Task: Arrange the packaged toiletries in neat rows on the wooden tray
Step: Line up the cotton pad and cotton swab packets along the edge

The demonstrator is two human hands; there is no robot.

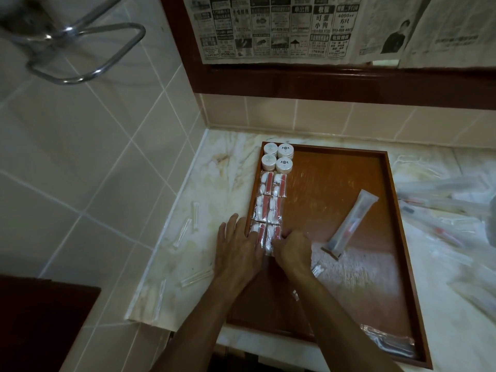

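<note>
- The wooden tray (386, 183) lies on a marble counter (214, 162) in a tiled corner, its near end reaching past the counter's front edge.
- Four small round white jars (277, 157) stand two by two in the tray's far left corner.
- Just nearer than the jars, clear packets with red and white contents (270, 200) lie in two columns along the tray's left wall, touching one another.
- The left hand (240, 251) lies flat with straight, spread fingers over the tray's left rim, fingertips pressing the nearest left packet.
- The right hand (291, 247) is just beside it, its fingers curled down onto the nearest right packet; whether they pinch it or only push it cannot be told.
- A long clear packet holding a toothbrush (353, 220) lies tilted in the middle of the tray, apart from the rows.
- Another clear packet (387, 340) lies at the tray's near right corner.
- More clear packets (451, 208) are strewn, blurred, over the counter to the right of the tray.
- A few slim clear packets (194, 216) lie on the counter to the left of the tray.
- Newspaper (281, 25) covers the dark-framed panel on the wall above.
</note>
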